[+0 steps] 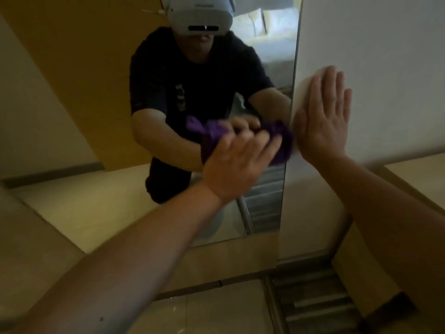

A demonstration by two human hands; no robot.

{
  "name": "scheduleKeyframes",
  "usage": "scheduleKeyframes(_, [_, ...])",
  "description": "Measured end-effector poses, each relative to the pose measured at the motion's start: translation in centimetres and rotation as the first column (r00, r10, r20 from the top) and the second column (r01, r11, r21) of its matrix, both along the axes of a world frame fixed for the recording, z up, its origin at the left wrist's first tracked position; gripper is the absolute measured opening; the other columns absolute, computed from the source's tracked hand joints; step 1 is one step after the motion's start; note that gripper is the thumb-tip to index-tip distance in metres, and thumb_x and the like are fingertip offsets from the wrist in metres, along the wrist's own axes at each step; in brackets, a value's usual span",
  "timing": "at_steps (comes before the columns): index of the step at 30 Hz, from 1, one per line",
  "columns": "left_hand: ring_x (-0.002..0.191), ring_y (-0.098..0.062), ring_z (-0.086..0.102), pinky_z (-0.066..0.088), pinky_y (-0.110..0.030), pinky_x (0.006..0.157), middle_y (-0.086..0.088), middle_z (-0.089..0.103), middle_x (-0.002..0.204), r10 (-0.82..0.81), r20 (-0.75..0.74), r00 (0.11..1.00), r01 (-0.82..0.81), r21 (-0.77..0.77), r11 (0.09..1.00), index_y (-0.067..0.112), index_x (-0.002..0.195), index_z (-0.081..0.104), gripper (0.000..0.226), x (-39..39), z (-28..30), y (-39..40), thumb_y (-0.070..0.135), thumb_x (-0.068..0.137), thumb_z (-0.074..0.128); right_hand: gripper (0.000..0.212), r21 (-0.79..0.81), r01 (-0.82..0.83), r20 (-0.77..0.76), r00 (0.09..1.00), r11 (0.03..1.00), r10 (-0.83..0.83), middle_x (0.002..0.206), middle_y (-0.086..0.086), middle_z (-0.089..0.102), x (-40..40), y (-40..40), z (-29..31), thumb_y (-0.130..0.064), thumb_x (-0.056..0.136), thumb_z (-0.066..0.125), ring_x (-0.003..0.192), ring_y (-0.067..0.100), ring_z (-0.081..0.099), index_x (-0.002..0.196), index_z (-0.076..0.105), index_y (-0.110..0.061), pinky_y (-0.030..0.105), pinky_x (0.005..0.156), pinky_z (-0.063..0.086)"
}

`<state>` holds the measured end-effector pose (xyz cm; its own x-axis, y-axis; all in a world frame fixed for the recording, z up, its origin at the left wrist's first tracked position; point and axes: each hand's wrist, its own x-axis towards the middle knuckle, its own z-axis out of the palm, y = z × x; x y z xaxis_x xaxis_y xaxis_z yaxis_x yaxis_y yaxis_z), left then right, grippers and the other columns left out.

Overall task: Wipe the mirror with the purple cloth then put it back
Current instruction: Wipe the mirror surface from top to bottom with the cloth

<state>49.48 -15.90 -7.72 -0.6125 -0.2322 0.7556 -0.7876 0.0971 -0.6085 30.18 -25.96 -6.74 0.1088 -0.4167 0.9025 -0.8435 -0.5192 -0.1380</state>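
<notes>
one head-worn wide-angle view only, facing forward and slightly down, close to a tall mirror [216, 68] set in a white wall [385, 56]; near enough for both forearms to fill the lower frame. headset and camera reflected at top centre of the glass. edges bent by the lens; floor at bottom

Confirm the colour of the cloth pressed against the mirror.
Purple; the cloth bunched under the left hand shows clearly in the head view.
</notes>
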Motion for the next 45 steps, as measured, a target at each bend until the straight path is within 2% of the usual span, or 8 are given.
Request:
scheduleKeyframes(6, [0.103, -0.022, 0.051, 0.036, -0.036, 0.085, -0.001, 0.050, 0.123, -0.028, 0.058, 0.998, 0.006, 0.351, 0.936, 0.020, 0.133, 0.059, 0.038, 1.0, -18.8, 2.8, 0.015, 0.101, 0.040, 0.056, -0.161, 0.034, 0.038, 0.999, 0.986, -0.028, 0.153, 0.034, 0.025, 0.4, -1.7, -0.5, -0.028, 0.104, 0.029, 0.143, 0.049, 0.019, 0.149, 0.026, 0.003, 0.052, 0.119, 0.005])
scheduleKeyframes(12, [0.102, -0.026, 0.054, 0.035, -0.038, 0.087, -0.005, 0.047, 0.124, -0.018, -0.015, 1.000, 0.023, 0.525, 0.851, 0.017, 0.134, 0.057, 0.044, 0.8, -23.4, 4.0, 0.014, 0.092, 0.046, 0.056, -0.190, 0.027, 0.027, 0.999, 0.981, -0.022, 0.153, 0.034, 0.026, 0.2, -2.3, -0.7, -0.029, 0.103, 0.030, 0.142, 0.048, 0.020, 0.149, 0.025, 0.002, 0.051, 0.119, 0.005])
scheduleKeyframes(16, [0.092, -0.029, 0.062, 0.037, -0.041, 0.080, -0.008, 0.047, 0.121, -0.047, -0.197, 0.979, 0.129, 0.424, 0.897, 0.016, 0.133, 0.056, 0.037, -0.6, -16.1, 3.7, 0.011, 0.097, 0.046, 0.057, -0.118, 0.003, 0.010, 1.000, 0.993, -0.002, 0.156, 0.031, 0.022, 0.0, -1.3, -0.2, -0.031, 0.104, 0.029, 0.145, 0.045, 0.016, 0.152, 0.021, -0.001, 0.050, 0.120, 0.003])
scheduleKeyframes(22, [0.103, -0.030, 0.053, 0.043, -0.045, 0.084, -0.010, 0.063, 0.113, -0.128, -0.294, 0.947, 0.096, -0.121, 0.988, 0.018, 0.126, 0.068, 0.030, -3.0, 7.2, -0.4, 0.014, 0.102, 0.050, 0.059, 0.040, -0.007, -0.040, 0.999, 0.999, 0.009, 0.162, 0.022, 0.010, -0.6, -0.1, 0.2, -0.033, 0.106, 0.030, 0.150, 0.038, 0.006, 0.156, 0.011, -0.008, 0.048, 0.122, 0.000])
scheduleKeyframes(25, [0.098, -0.028, 0.062, 0.045, -0.042, 0.081, -0.008, 0.068, 0.110, -0.065, -0.293, 0.954, 0.007, -0.195, 0.981, 0.019, 0.124, 0.069, 0.030, -3.2, 13.7, -1.5, 0.015, 0.096, 0.060, 0.059, 0.086, -0.010, -0.054, 0.998, 0.996, 0.014, 0.163, 0.019, 0.006, -0.8, 0.5, 0.5, -0.033, 0.106, 0.029, 0.151, 0.035, 0.001, 0.156, 0.008, -0.010, 0.045, 0.122, -0.003])
scheduleKeyframes(27, [0.096, -0.028, 0.065, 0.045, -0.042, 0.082, -0.007, 0.069, 0.110, -0.018, -0.268, 0.963, -0.027, -0.165, 0.986, 0.021, 0.125, 0.068, 0.031, -3.5, 13.8, -1.7, 0.014, 0.098, 0.055, 0.059, 0.098, -0.002, -0.058, 0.998, 0.995, 0.008, 0.164, 0.018, 0.005, -0.8, 0.5, 0.6, -0.034, 0.106, 0.029, 0.151, 0.034, 0.000, 0.156, 0.006, -0.011, 0.045, 0.123, -0.003])
scheduleKeyframes(34, [0.098, -0.025, 0.063, 0.043, -0.041, 0.085, -0.002, 0.068, 0.116, 0.053, -0.140, 0.989, -0.058, -0.028, 0.998, 0.024, 0.132, 0.064, 0.032, -2.9, 3.4, -0.9, 0.023, 0.104, 0.049, 0.062, 0.018, -0.017, -0.119, 0.993, 1.000, 0.019, 0.161, 0.024, 0.011, -1.6, 0.0, -0.1, -0.031, 0.106, 0.042, 0.150, 0.039, 0.007, 0.155, 0.014, -0.005, 0.047, 0.123, 0.003])
scheduleKeyframes(45, [0.098, -0.023, 0.052, 0.038, -0.036, 0.085, -0.005, 0.048, 0.120, -0.137, 0.135, 0.981, 0.074, 0.397, 0.915, 0.011, 0.127, 0.055, 0.035, -1.5, -19.6, 1.5, 0.010, 0.093, 0.048, 0.058, 0.003, 0.008, -0.103, 0.995, 1.000, -0.008, 0.162, 0.021, 0.010, -1.6, -0.4, -0.2, -0.033, 0.107, 0.032, 0.150, 0.037, 0.005, 0.156, 0.010, -0.008, 0.043, 0.123, 0.000])
